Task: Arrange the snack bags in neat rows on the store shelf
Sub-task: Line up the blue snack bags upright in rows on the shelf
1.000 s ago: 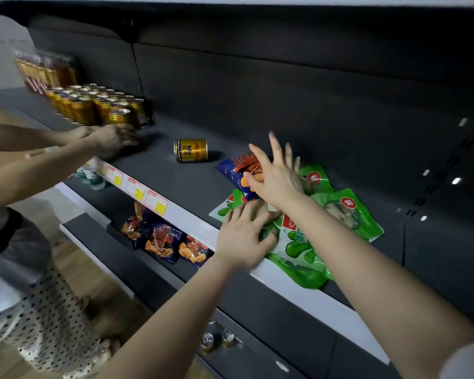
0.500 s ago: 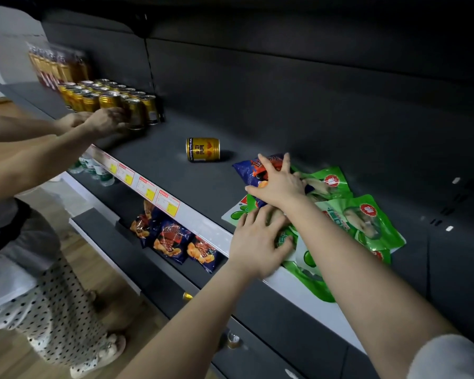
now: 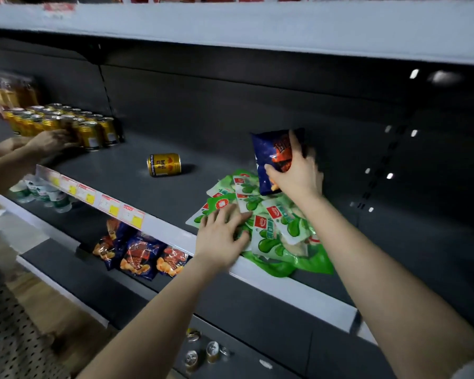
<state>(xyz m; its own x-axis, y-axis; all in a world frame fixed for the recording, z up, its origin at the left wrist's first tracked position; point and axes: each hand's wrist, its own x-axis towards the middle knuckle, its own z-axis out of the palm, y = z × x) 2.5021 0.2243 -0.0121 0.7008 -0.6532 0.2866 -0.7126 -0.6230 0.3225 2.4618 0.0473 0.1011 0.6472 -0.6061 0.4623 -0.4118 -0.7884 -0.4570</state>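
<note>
A loose pile of green snack bags (image 3: 274,236) lies on the dark shelf (image 3: 154,192), spilling over its front edge. My right hand (image 3: 298,179) grips a dark blue snack bag (image 3: 274,157) and holds it upright above the back of the pile. My left hand (image 3: 222,236) rests flat with spread fingers on the left side of the green bags.
A gold can (image 3: 164,164) lies on its side to the left of the pile. Another person's hands (image 3: 47,142) touch several upright gold cans (image 3: 74,125) at far left. More blue snack bags (image 3: 140,254) lie on the shelf below. Price tags (image 3: 104,205) line the shelf edge.
My right hand has closed around the blue bag and lifted it off the pile to upright. My left hand stays on the green bags. The camera view tilted up.
</note>
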